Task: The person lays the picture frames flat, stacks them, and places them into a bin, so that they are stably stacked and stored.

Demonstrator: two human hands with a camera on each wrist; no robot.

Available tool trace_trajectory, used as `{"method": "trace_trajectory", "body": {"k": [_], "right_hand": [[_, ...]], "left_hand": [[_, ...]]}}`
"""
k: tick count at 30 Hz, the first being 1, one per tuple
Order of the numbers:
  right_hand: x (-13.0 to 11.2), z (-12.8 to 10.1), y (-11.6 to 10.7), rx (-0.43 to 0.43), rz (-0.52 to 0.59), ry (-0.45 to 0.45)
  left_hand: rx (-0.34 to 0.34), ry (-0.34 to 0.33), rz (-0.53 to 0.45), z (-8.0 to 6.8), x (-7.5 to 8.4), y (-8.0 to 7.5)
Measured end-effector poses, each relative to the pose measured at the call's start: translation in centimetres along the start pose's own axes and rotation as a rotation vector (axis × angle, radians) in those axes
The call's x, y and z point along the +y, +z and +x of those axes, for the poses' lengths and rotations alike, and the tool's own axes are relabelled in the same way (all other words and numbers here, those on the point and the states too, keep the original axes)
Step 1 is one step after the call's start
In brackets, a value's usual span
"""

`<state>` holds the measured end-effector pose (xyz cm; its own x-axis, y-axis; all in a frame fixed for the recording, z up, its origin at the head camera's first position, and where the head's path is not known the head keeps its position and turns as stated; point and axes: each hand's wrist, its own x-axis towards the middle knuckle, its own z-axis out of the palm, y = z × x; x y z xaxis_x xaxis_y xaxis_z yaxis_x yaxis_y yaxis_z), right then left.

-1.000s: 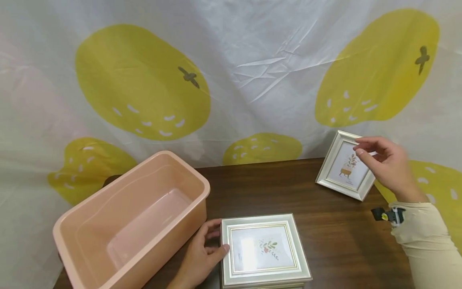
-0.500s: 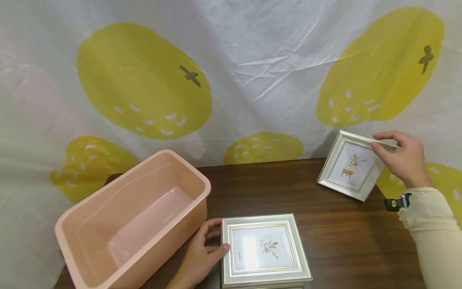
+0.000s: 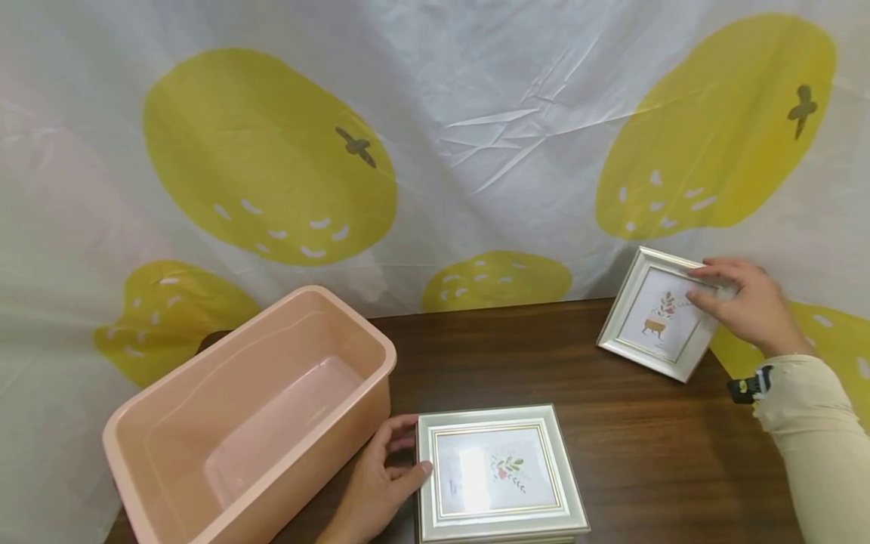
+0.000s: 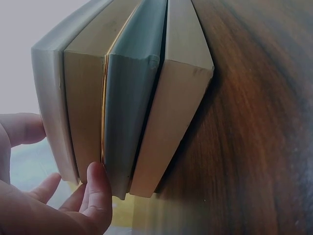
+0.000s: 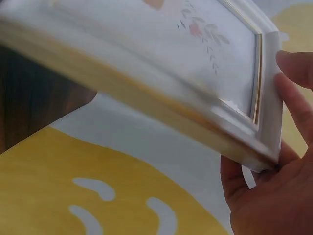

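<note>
Pinching in right hand (image 3: 751,306) silver-white rectangular picture frame (image 3: 654,321) by corner farthest from pink plastic bin (image 3: 340,434), with long axis apparently tilted.

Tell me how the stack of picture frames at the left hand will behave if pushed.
The stack of picture frames is probably stiff, given its straight edges and square corners. Its layers might slide over one another, since no binding shows. The glossy cover on top, with its bright reflection, could be slippery and fragile.
</note>
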<state>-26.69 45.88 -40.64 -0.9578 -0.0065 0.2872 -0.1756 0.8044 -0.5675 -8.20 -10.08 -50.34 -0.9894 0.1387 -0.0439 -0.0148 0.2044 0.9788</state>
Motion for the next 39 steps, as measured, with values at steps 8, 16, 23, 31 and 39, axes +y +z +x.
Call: {"method": "trace_trajectory", "body": {"k": [8,16,23,31,39], "right_hand": [[-1.4,-0.5,0.2,-0.069,-0.071,-0.054],[-3.4,-1.0,0.5,-0.118,-0.219,-0.194],[-4.4,-2.3,1.4,0.01,-0.242,-0.292],[-5.8,-4.3,2.2,0.124,-0.122,-0.258],[-8.1,-6.3,2.1,0.247,0.014,-0.279]], "left_hand": [[-0.005,0.003,-0.007,0.0,-0.1,0.0],[-0.004,0.014,0.008,0.0,-0.1,-0.1],[-0.016,0.017,0.011,-0.1,0.2,-0.3],[-0.012,0.018,0.016,-0.2,0.4,-0.2],[0.025,0.033,0.042,-0.3,0.8,0.1]]}}
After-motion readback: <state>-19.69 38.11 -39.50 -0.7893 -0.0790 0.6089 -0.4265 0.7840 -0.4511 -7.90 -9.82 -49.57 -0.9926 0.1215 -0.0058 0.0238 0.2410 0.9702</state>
